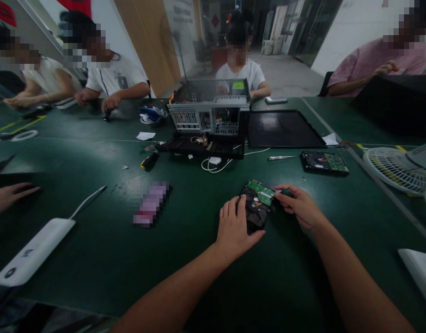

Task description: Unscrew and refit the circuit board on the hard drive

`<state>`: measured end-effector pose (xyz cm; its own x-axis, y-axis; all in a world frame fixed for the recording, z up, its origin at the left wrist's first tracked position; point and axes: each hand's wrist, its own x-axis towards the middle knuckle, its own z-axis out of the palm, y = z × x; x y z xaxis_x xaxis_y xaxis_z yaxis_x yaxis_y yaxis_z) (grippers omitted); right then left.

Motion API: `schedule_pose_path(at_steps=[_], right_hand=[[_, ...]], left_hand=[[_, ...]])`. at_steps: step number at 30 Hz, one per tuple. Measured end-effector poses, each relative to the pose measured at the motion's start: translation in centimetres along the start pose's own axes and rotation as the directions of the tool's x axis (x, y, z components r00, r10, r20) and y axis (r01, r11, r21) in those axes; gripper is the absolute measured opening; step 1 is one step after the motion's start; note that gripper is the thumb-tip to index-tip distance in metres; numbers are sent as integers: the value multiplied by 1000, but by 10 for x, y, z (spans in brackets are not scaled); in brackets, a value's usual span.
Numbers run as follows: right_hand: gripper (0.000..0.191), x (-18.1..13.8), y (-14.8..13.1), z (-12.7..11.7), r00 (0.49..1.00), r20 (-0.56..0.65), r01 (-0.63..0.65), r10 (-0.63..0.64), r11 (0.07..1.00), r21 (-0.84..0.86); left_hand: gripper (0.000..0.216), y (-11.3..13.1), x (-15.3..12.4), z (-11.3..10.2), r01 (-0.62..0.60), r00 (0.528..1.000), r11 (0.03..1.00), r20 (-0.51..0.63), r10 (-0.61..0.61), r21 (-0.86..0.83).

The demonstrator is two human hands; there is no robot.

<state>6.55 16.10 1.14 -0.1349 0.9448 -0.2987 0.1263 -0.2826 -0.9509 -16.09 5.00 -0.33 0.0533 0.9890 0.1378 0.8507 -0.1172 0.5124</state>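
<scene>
A hard drive [256,208] lies on the green table with its black underside and green circuit board [261,190] facing up. My left hand [234,222] grips it from the left, fingers over its left side and the thumb along the near edge. At the board's right edge, the thumb and forefinger of my right hand [299,206] are pinched together. Something small and pale may be between those fingertips; I cannot make it out. Farther right lies a second hard drive [324,163], apart from both hands.
Beyond the drive stands an opened computer case [208,118], with its black side panel [285,128] to the right. A screwdriver [149,160], phone [151,203], white power strip [36,249] and white fan [389,169] are around. Other people sit across the table; one person's hand [12,196] is at left.
</scene>
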Motion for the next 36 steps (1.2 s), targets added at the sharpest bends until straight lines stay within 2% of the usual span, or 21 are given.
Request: schedule_pose_path(at_steps=[3, 7, 11, 17, 21, 24, 27, 30, 32, 34, 36], right_hand=[[50, 0, 4, -7, 1000, 26, -2, -1, 996, 94], [47, -1, 6, -11, 999, 35, 18, -23, 989, 148], [45, -3, 6, -10, 998, 41, 31, -38, 987, 157], [45, -3, 6, -12, 997, 47, 51, -60, 982, 182], [43, -4, 6, -12, 996, 51, 59, -70, 982, 182], [44, -4, 5, -12, 996, 54, 59, -70, 982, 179], [44, -4, 5, -13, 996, 62, 53, -66, 982, 183], [44, -3, 6, -13, 996, 56, 52, -63, 982, 183], [44, -3, 7, -13, 997, 51, 50, -60, 982, 181], [41, -2, 7, -12, 998, 45, 43, -52, 982, 185], [37, -3, 6, -12, 998, 38, 38, -46, 980, 194]], left_hand=[[107, -1, -2, -3, 5, 1000, 999, 12, -5, -32], [93, -2, -4, -8, -4, 1000, 998, 25, 6, -64], [78, -3, -5, -12, 13, 1000, 996, 21, -11, -88], [68, -6, -3, -13, 8, 1000, 995, -17, -10, -101], [58, -15, -5, -21, 39, 997, 999, -67, -41, -34], [43, -38, -15, -41, 70, 988, 993, -141, -56, 93], [36, -79, -36, -70, 131, 951, 970, -302, -65, 203], [44, -128, -63, -96, 273, 861, 920, -499, -103, 280], [52, -157, -82, -106, 393, 800, 873, -576, -169, 289], [57, -180, -97, -109, 485, 751, 828, -618, -231, 280], [57, -194, -106, -107, 549, 724, 793, -626, -292, 265]])
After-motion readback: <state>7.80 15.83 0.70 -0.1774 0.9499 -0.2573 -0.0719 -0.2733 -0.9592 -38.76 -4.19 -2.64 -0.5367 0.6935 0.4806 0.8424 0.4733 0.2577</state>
